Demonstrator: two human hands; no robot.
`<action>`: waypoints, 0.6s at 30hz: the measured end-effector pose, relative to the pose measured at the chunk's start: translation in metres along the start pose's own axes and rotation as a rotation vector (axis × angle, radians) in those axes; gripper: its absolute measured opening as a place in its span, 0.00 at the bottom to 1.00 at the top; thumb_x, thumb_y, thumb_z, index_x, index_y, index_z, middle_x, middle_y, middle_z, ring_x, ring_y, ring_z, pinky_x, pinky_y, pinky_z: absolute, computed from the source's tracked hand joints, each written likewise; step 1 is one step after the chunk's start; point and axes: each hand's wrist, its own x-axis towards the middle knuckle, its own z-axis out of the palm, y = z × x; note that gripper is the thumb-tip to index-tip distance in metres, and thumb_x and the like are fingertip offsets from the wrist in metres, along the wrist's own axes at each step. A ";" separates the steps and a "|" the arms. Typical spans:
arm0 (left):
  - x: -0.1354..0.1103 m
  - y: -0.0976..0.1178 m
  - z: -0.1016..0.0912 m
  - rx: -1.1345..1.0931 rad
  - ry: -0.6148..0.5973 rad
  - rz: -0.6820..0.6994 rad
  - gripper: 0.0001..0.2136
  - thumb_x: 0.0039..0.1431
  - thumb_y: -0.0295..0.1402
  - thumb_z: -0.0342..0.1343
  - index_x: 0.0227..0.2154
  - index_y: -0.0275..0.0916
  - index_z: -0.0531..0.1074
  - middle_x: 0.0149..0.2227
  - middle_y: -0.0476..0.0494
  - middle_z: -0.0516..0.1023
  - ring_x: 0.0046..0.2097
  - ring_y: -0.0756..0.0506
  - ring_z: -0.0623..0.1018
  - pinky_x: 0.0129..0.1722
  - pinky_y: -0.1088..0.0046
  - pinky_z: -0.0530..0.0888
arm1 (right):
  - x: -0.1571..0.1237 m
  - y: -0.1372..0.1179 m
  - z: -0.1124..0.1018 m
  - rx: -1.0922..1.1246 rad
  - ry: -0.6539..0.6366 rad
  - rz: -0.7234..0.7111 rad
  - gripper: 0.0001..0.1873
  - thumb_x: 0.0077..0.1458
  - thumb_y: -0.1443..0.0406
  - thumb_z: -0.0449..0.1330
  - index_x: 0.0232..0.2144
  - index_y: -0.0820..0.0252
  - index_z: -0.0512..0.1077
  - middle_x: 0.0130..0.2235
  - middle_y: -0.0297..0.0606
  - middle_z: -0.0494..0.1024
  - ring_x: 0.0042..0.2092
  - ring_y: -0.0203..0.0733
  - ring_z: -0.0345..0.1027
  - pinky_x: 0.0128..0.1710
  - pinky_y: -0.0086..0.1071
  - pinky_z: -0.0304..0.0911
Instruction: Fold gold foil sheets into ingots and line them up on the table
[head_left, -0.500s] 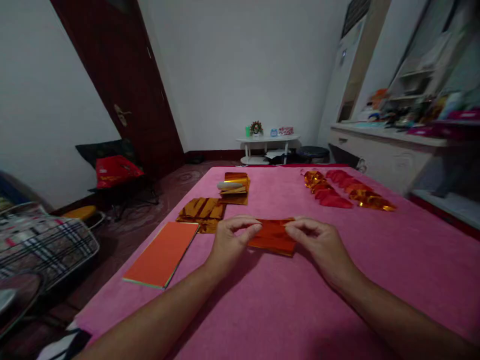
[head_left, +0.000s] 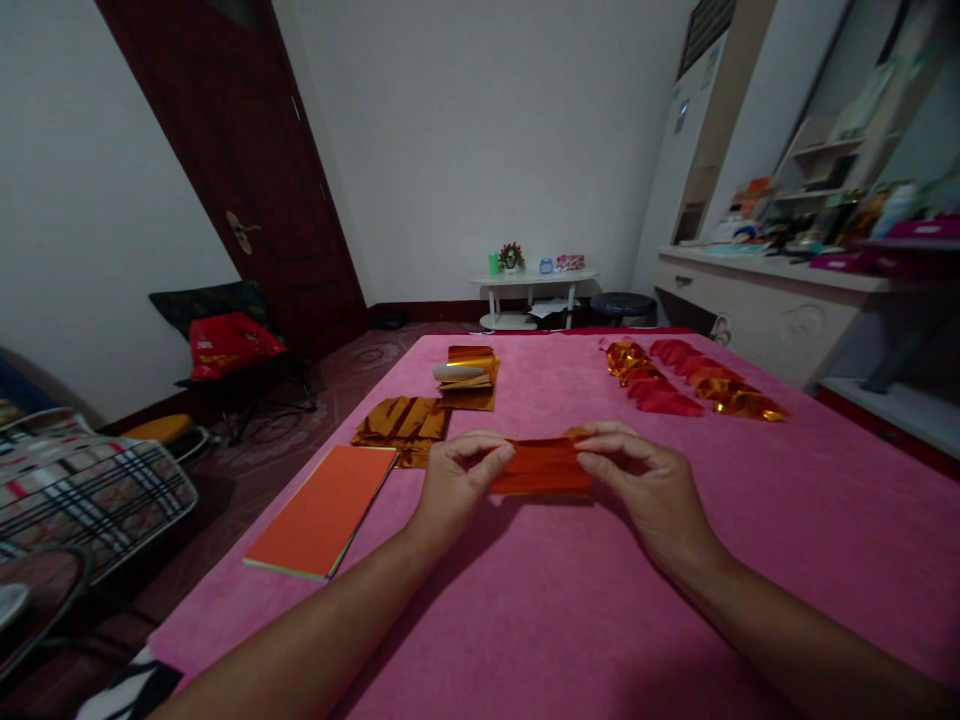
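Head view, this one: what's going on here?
A person's left hand and right hand pinch opposite ends of an orange foil piece, holding it above the pink tablecloth. An orange paper stack and creased gold foil lie toward the left; crumpled red-and-gold strips lie farther back on the right.

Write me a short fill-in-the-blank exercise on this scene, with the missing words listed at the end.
1. The reddish-orange sheet spans the gap ____ the left hand and the right hand.
2. Of these two hands, the one nearer the orange paper is the ____.
3. The cloth beneath the hands is ____ in colour.
4. The low table in the background is ____ in colour.

Missing words: between; left; pink; white.
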 end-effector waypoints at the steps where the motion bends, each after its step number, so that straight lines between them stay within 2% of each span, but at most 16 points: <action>1: 0.000 0.000 0.000 -0.004 -0.007 0.014 0.06 0.51 0.33 0.61 0.26 0.36 0.78 0.29 0.45 0.78 0.34 0.48 0.75 0.37 0.74 0.71 | 0.000 -0.001 0.000 -0.004 0.011 -0.035 0.02 0.45 0.66 0.66 0.25 0.58 0.77 0.42 0.39 0.75 0.44 0.41 0.68 0.44 0.31 0.63; 3: -0.001 0.000 -0.001 -0.008 -0.016 0.034 0.05 0.50 0.33 0.61 0.25 0.37 0.78 0.29 0.45 0.78 0.34 0.48 0.75 0.37 0.74 0.71 | 0.000 -0.002 0.001 0.015 0.017 -0.043 0.02 0.44 0.66 0.66 0.24 0.58 0.77 0.48 0.40 0.72 0.48 0.42 0.67 0.46 0.32 0.63; 4: -0.001 0.001 -0.001 -0.007 -0.017 0.042 0.05 0.50 0.33 0.61 0.25 0.37 0.78 0.29 0.45 0.78 0.34 0.48 0.75 0.37 0.74 0.71 | 0.000 -0.003 0.001 0.029 0.015 -0.013 0.03 0.44 0.65 0.66 0.24 0.59 0.76 0.47 0.40 0.73 0.47 0.42 0.67 0.45 0.32 0.63; 6: -0.002 0.001 -0.001 -0.003 -0.018 0.054 0.04 0.50 0.32 0.61 0.25 0.37 0.78 0.30 0.45 0.78 0.34 0.48 0.76 0.37 0.74 0.71 | -0.001 -0.003 0.001 0.049 0.016 0.071 0.04 0.43 0.64 0.67 0.25 0.59 0.76 0.39 0.39 0.77 0.40 0.41 0.70 0.40 0.32 0.65; 9: -0.003 0.002 -0.001 0.011 -0.015 0.070 0.04 0.50 0.31 0.61 0.25 0.37 0.78 0.29 0.45 0.78 0.33 0.48 0.76 0.36 0.74 0.71 | -0.002 -0.002 0.001 0.057 0.042 0.137 0.07 0.41 0.63 0.68 0.25 0.59 0.76 0.28 0.34 0.76 0.31 0.37 0.68 0.32 0.29 0.64; 15: -0.002 0.004 -0.001 0.028 0.047 0.106 0.02 0.49 0.29 0.61 0.25 0.37 0.77 0.29 0.46 0.77 0.34 0.49 0.75 0.37 0.75 0.71 | -0.002 -0.001 0.002 0.128 0.077 0.166 0.12 0.40 0.63 0.69 0.24 0.60 0.70 0.25 0.30 0.73 0.27 0.32 0.65 0.27 0.24 0.61; 18: -0.002 0.007 -0.001 0.024 0.053 0.106 0.04 0.51 0.30 0.60 0.24 0.37 0.76 0.29 0.46 0.77 0.34 0.49 0.75 0.36 0.75 0.71 | -0.002 -0.002 0.002 0.229 0.067 0.212 0.16 0.39 0.63 0.70 0.30 0.59 0.68 0.26 0.30 0.74 0.27 0.33 0.67 0.27 0.25 0.63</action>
